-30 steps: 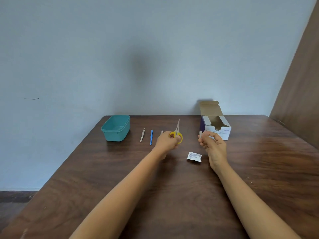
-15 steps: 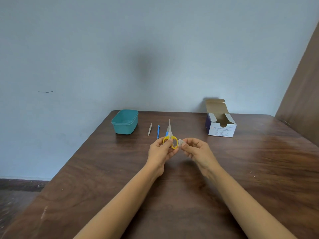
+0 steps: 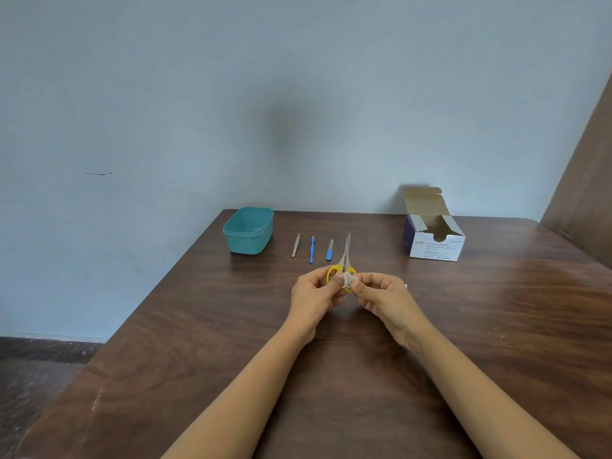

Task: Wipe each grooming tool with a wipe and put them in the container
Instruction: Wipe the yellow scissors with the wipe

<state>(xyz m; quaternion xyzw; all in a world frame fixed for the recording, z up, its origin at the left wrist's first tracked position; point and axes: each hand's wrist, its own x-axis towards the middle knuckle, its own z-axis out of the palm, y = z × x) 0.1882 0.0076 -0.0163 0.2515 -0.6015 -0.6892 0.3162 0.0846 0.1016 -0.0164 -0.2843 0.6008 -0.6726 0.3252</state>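
Scissors (image 3: 335,269) sit gripped in left hand (image 3: 314,296), wipe (image 3: 347,279) pinched in right hand (image 3: 384,299) — box (image 3: 433,248) reads "BD Alcohol Swabs".

Quick count: four grooming tools, so one pair of scissors (image 3: 335,267) in the grip plus three lined up just beyond it (tweezers (image 3: 295,245), blue pick (image 3: 312,249), nail file (image 3: 330,250)). One wipe (image 3: 347,279) in the grip too, one teal container (image 3: 248,230) beyond-left, one swab box (image 3: 433,243) beyond-right.

Wipe (image 3: 347,279) now against the scissors (image 3: 345,255)
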